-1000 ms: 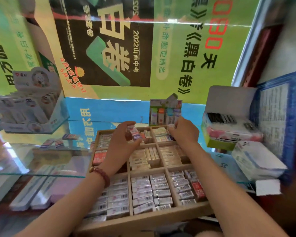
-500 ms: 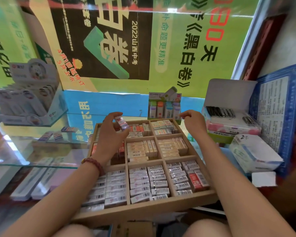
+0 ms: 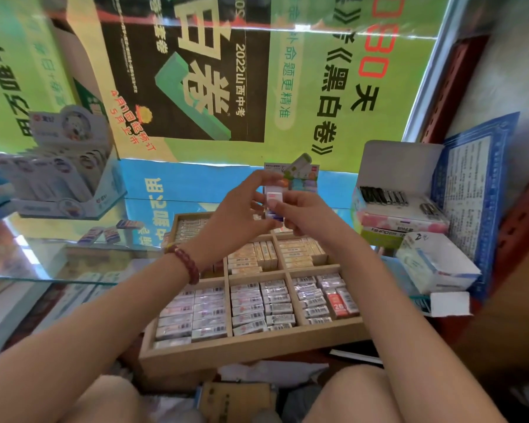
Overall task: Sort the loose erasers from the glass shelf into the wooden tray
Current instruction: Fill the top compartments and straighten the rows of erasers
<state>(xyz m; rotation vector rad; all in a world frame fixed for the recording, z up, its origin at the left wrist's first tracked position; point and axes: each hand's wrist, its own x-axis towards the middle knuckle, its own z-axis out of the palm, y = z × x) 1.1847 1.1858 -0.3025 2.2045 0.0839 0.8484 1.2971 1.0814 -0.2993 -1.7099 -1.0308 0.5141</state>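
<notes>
A wooden tray (image 3: 251, 346) with several compartments full of wrapped erasers lies in front of me. Above its far rows both hands meet around one small white eraser (image 3: 274, 199) with a pink and purple label. My left hand (image 3: 235, 215) pinches its top and side, and my right hand (image 3: 303, 213) pinches it from the right. On the glass shelf (image 3: 74, 254) to the left lie three loose erasers (image 3: 110, 233).
A white display box (image 3: 64, 178) stands on the glass shelf at far left. A small pack of coloured items (image 3: 300, 178) stands behind the tray. Open boxes (image 3: 400, 209) and a white carton (image 3: 434, 264) sit at the right. My knees are below the tray.
My left hand lifted the eraser up from the tray's far row, and my right hand moved left to meet it. Both hands now hold the eraser together.
</notes>
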